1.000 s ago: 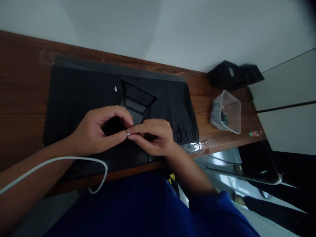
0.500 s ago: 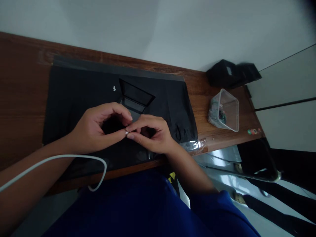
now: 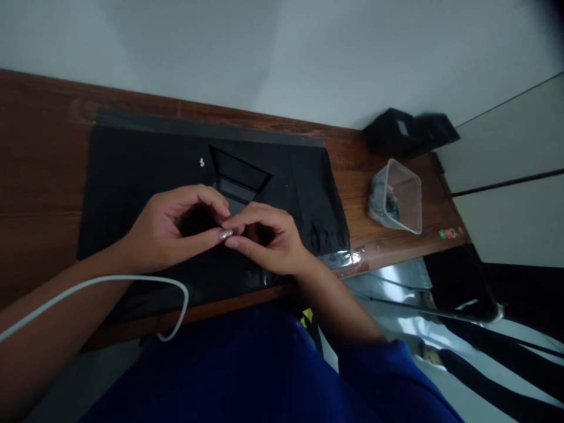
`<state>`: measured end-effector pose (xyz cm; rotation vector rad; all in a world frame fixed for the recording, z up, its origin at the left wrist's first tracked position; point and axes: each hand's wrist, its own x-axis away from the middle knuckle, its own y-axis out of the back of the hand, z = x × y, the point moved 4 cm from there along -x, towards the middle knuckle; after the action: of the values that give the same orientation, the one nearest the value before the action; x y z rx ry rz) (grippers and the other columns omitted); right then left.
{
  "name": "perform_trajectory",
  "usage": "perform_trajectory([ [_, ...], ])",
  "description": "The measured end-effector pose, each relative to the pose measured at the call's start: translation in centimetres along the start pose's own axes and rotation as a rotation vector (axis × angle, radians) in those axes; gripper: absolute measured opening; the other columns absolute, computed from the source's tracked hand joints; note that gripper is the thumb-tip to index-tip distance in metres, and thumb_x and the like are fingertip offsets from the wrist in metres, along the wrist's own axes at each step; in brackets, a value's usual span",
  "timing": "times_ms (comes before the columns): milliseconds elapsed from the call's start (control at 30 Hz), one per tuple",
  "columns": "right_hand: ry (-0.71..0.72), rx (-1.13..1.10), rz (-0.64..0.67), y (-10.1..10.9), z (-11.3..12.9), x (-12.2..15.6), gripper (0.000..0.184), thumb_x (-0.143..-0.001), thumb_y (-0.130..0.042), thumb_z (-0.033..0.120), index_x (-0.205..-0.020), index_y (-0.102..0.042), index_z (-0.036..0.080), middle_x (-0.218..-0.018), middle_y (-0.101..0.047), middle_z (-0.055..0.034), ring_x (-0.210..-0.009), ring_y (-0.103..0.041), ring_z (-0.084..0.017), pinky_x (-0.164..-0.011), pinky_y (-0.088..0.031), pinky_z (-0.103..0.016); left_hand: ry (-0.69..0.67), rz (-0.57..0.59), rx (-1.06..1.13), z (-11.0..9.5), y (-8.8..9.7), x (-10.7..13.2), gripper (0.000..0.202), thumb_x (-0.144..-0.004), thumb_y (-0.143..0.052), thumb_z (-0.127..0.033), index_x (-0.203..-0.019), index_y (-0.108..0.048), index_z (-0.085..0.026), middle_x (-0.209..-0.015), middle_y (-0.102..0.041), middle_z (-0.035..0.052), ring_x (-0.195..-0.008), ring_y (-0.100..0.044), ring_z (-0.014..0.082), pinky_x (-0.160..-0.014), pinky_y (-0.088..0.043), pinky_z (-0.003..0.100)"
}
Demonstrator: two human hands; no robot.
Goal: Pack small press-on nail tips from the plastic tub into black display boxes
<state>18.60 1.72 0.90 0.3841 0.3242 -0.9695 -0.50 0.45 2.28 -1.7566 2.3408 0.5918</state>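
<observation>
My left hand (image 3: 170,226) and my right hand (image 3: 275,241) meet above a black mat, fingertips touching. A small shiny, silvery piece (image 3: 226,234) shows at the tip of my left thumb; its kind is too small to make out. My right thumb and forefinger close together just beside it, and both hands are curled in a pinch. Behind the fingers, a thin black open frame or case (image 3: 241,166) stands on the black mat (image 3: 132,158), its lower part hidden by my hands. A tiny white piece (image 3: 201,162) lies to its left.
A clear plastic tub (image 3: 408,202) with small packets inside stands at the right of the wooden table (image 3: 39,153). Black boxes (image 3: 392,132) sit behind it by the wall. A white cable (image 3: 132,278) loops over my left forearm. Another person's legs (image 3: 480,370) show at lower right.
My fingertips have shifted slightly, and more of the shiny piece shows at the left thumb tip. The whole view has moved a little; the frame and tub stay put.
</observation>
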Motion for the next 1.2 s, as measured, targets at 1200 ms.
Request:
perform_trajectory([
  [1200, -0.18, -0.145, 0.052, 0.0, -1.3, 0.0, 0.029, -0.095, -0.084, 0.047, -0.104, -0.08, 0.019, -0.08, -0.065, 0.0031, -0.06, -0.049, -0.007, -0.054, -0.039, -0.023, 0.067, -0.012, 0.066, 1.3, -0.7, 0.6, 0.049, -0.093, -0.081, -0.024, -0.137, -0.062, -0.035, -0.095, -0.074, -0.0014, -0.086, -0.075, 0.0196, -0.08, -0.061, 0.032],
])
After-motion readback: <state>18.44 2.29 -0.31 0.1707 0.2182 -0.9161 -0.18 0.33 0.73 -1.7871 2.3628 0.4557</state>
